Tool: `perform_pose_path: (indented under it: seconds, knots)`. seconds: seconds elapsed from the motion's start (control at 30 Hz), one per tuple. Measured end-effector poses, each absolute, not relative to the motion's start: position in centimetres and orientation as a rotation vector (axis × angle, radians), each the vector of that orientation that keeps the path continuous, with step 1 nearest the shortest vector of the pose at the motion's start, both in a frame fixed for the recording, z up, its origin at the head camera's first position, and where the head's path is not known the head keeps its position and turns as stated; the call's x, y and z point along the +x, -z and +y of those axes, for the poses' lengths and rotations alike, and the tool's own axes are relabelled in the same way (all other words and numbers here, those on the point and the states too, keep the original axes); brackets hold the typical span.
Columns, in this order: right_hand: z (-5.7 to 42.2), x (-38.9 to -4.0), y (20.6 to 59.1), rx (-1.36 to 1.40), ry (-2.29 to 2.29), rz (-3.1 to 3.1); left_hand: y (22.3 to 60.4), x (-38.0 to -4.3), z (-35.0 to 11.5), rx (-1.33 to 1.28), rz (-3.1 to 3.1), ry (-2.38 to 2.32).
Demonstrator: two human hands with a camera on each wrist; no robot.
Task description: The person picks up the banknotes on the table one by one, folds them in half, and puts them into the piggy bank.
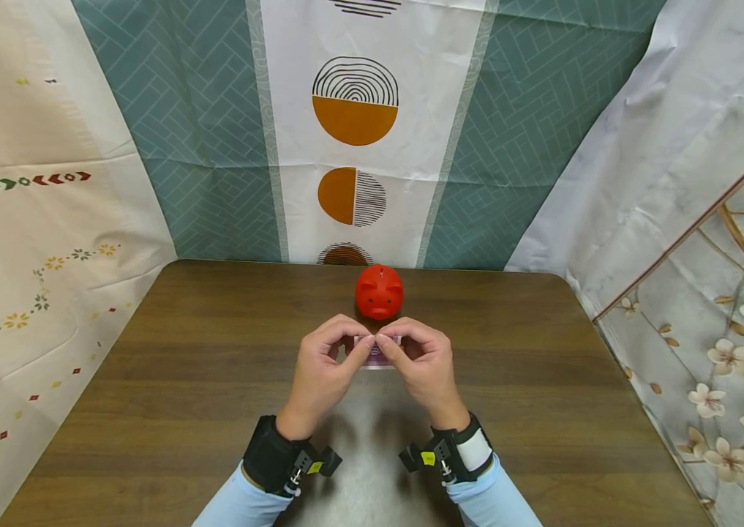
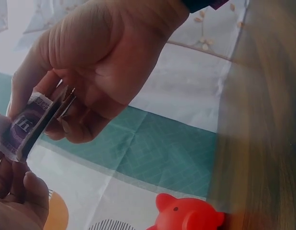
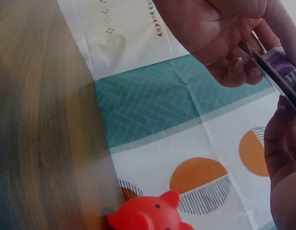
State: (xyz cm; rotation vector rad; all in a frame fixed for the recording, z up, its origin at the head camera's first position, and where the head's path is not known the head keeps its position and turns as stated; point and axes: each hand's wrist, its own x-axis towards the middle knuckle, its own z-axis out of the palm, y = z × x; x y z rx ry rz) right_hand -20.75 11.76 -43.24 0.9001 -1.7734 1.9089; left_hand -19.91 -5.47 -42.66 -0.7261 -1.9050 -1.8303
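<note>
A small flat purple slip (image 1: 377, 360) with white ends is held between both hands over the table. Pale lettering shows on its face in the left wrist view, and its layered edge looks folded; whether it is paper or a wrapper I cannot tell. My left hand (image 1: 322, 366) pinches its left part between thumb and fingers. From the other side, my right hand (image 1: 426, 362) pinches the right part, the thumb tips nearly meeting. Fingers hide the slip's upper part in the head view. Just beyond the hands, a red piggy bank (image 1: 380, 294) stands upright, facing me.
The brown wooden table (image 1: 213, 380) reaches back to a green and white patterned cloth (image 1: 213, 146). Patterned cloths also hang at left (image 1: 36, 293) and right (image 1: 661, 241). Both wrists wear black straps (image 1: 269, 454) with small cameras.
</note>
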Motion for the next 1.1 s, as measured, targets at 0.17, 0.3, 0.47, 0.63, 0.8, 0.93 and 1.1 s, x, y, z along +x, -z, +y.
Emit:
perform_pose_path:
  seconds: [0.17, 0.3, 0.47, 0.63, 0.8, 0.93, 1.1]
  knots:
    - [11.74, -20.77, 43.40, 0.912, -1.901, -1.759, 42.62, -19.81, -5.44, -0.776, -1.880, 1.850]
    - [11.77, -20.75, 43.39, 0.915, -1.917, -1.742, 42.60, -19.71, -5.43, -0.784, -1.871, 1.858]
    - [11.73, -20.70, 43.23, 0.919, -1.956, -1.703, 42.55, -19.64, -5.46, -0.764, -1.846, 1.893]
    - [11.80, -20.64, 43.21, 0.911, -1.961, -1.701, 42.61, -19.65, -5.58, -0.756, -1.826, 1.925]
    - [11.89, -20.66, 43.28, 0.927, -1.958, -1.699, 42.62, -19.64, -5.53, -0.765, -1.810, 1.921]
    - [12.04, -20.73, 43.33, 0.934, -1.943, -1.690, 42.59, -19.76, -5.41, -0.762, -1.790, 1.915]
    - [12.15, -20.77, 43.31, 0.926, -1.937, -1.678, 42.69, -19.79, -5.45, -0.727, -1.750, 1.907]
